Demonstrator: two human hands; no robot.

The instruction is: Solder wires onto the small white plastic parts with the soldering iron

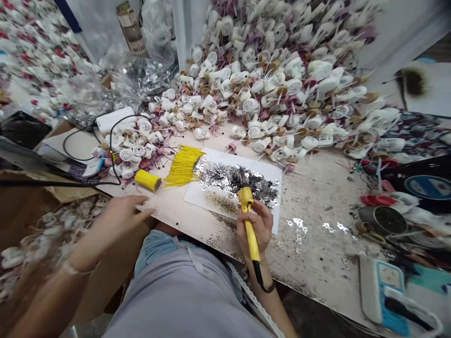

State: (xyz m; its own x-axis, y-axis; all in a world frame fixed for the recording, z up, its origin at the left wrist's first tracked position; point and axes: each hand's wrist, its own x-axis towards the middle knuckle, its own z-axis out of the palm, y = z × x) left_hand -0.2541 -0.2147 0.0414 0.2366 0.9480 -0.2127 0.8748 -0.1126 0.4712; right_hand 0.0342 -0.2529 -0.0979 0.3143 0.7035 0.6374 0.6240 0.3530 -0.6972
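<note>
- Looking down from head height, we see a long bench (317, 225) with a pale, scorched, speckled top, crowded along its far side.
- Our right hand (255, 230) grips a yellow soldering iron (247, 211), its fingers wrapped firmly around the handle. The iron's tip points down over a white sheet (273, 218) near the middle of the bench.
- Our left hand (123, 216) hovers at the bench's near edge, holding nothing. It is blurred, but its fingers seem loosely spread and released.
- Silver metal flakes (236, 180) lie heaped on the sheet, just beyond a patch of brownish dust (220, 203).
- A fan of yellow wires (185, 165) overlaps the sheet's left edge, and a yellow roll (148, 180) lies just beside it.
- A great heap of white plastic parts (282, 80) with red and brown attachments and thin wires spreads across the back of the bench.
- Clear plastic bags (141, 80) sit behind the heap's left side, and a black cable (111, 141) loops near the bench's left end.
- To the right lie red caps (373, 200), a round dark tin (384, 220), and a blue-and-white power strip (387, 291) at the front corner.
- Below the left side of the bench, a cardboard box (21, 206) holds more white parts.
</note>
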